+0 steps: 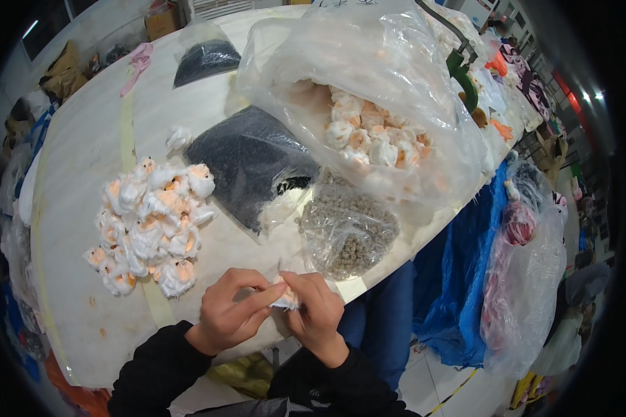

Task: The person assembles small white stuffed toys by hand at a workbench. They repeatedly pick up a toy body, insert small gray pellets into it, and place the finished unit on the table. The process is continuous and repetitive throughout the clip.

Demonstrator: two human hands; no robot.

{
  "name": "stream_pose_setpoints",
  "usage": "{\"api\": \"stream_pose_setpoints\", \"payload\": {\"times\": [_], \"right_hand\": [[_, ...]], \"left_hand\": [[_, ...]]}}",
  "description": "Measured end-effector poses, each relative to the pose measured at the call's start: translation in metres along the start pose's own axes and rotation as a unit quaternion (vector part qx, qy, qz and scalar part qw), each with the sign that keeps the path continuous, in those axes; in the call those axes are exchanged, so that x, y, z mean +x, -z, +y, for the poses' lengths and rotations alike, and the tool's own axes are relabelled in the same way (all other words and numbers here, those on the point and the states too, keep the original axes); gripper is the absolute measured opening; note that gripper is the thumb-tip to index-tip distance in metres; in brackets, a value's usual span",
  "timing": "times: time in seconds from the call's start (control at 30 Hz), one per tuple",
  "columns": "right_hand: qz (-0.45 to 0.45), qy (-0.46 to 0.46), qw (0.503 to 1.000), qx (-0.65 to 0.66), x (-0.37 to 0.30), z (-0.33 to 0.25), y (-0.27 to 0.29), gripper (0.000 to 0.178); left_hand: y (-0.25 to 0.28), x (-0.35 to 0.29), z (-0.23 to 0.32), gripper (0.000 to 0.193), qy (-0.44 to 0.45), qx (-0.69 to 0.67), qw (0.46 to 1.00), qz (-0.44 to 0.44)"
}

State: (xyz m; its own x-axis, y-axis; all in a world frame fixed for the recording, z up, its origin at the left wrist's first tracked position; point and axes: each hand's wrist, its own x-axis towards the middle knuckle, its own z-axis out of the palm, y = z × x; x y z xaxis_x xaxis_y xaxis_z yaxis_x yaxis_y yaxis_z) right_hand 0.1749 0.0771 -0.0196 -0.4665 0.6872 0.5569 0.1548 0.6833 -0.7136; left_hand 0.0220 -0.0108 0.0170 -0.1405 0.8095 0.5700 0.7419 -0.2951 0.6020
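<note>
At the table's near edge, my left hand (229,311) and my right hand (316,313) pinch a small fluffy white-and-peach plush piece (286,298) between their fingertips. Fingers partly cover it. To the left lies a heap of similar plush pieces (142,221), several with small dark dots and orange patches. Just beyond my right hand sits a clear bag of small grey-brown round parts (351,233). Behind it a torn clear bag of tiny black parts (243,160) lies flat. A big translucent bag (431,90) gapes toward me, with more plush pieces (379,135) inside.
On the pale table (69,187), another bag of black parts (209,59) and a pink cloth strip (138,68) lie farther back. A single white tuft (179,138) is beside the heap. Blue sheeting (459,278) and a filled clear bag (525,278) hang at the right.
</note>
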Motion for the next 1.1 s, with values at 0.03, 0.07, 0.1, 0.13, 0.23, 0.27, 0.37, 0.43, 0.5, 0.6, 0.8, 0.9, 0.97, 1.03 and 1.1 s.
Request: {"api": "stream_pose_setpoints", "payload": {"times": [0.03, 0.07, 0.1, 0.13, 0.23, 0.27, 0.37, 0.43, 0.5, 0.6, 0.8, 0.9, 0.97, 1.03, 1.1], "right_hand": [[0.002, 0.005, 1.000, 0.000, 0.000, 0.000, -0.001, 0.052], [0.008, 0.008, 1.000, 0.002, 0.000, -0.001, -0.002, 0.052], [0.012, 0.013, 1.000, 0.004, 0.000, -0.001, -0.002, 0.052], [0.016, 0.017, 1.000, 0.006, 0.001, -0.001, -0.003, 0.053], [0.035, 0.033, 0.999, 0.016, 0.001, 0.000, -0.004, 0.052], [0.035, 0.036, 0.999, 0.016, 0.000, 0.000, -0.003, 0.052], [0.048, 0.039, 0.998, 0.012, 0.002, 0.001, -0.005, 0.054], [0.052, 0.031, 0.998, 0.005, 0.000, 0.002, -0.006, 0.055], [0.053, 0.030, 0.998, 0.006, -0.001, 0.002, -0.007, 0.056], [0.047, 0.051, 0.997, 0.013, -0.003, 0.003, -0.006, 0.056], [0.042, 0.087, 0.994, 0.052, 0.001, 0.010, -0.001, 0.052], [0.055, 0.073, 0.994, 0.065, 0.002, 0.009, -0.002, 0.045], [0.071, 0.063, 0.994, 0.056, 0.002, 0.006, -0.003, 0.040], [0.090, 0.053, 0.994, 0.046, 0.003, 0.004, -0.004, 0.037], [0.088, 0.055, 0.994, 0.038, 0.004, 0.002, -0.002, 0.037]], "left_hand": [[0.000, -0.001, -0.001, 0.047, -0.005, -0.004, 1.000, 0.001], [0.000, -0.002, -0.002, 0.047, -0.010, -0.009, 1.000, 0.002], [-0.001, -0.003, -0.003, 0.047, -0.014, -0.014, 1.000, 0.006], [-0.001, -0.003, -0.005, 0.048, -0.021, -0.019, 1.000, 0.003], [-0.001, -0.002, -0.008, 0.050, -0.036, -0.031, 0.999, -0.005], [-0.001, -0.001, -0.007, 0.049, -0.038, -0.034, 0.999, -0.005], [0.001, 0.000, -0.008, 0.048, -0.044, -0.050, 0.998, -0.005], [-0.002, -0.001, -0.009, 0.048, -0.042, -0.063, 0.997, -0.002], [-0.003, -0.001, -0.010, 0.049, -0.043, -0.076, 0.996, -0.002], [-0.003, -0.003, -0.008, 0.048, -0.036, -0.071, 0.997, -0.005], [-0.002, -0.002, -0.006, 0.045, -0.061, -0.064, 0.996, -0.022], [-0.003, -0.003, -0.006, 0.047, -0.082, -0.055, 0.995, -0.011], [-0.004, -0.004, -0.012, 0.047, -0.102, -0.043, 0.994, -0.005], [-0.004, -0.004, -0.012, 0.047, -0.115, -0.033, 0.993, -0.003], [-0.003, -0.003, -0.009, 0.048, -0.127, -0.032, 0.991, -0.006]]}}
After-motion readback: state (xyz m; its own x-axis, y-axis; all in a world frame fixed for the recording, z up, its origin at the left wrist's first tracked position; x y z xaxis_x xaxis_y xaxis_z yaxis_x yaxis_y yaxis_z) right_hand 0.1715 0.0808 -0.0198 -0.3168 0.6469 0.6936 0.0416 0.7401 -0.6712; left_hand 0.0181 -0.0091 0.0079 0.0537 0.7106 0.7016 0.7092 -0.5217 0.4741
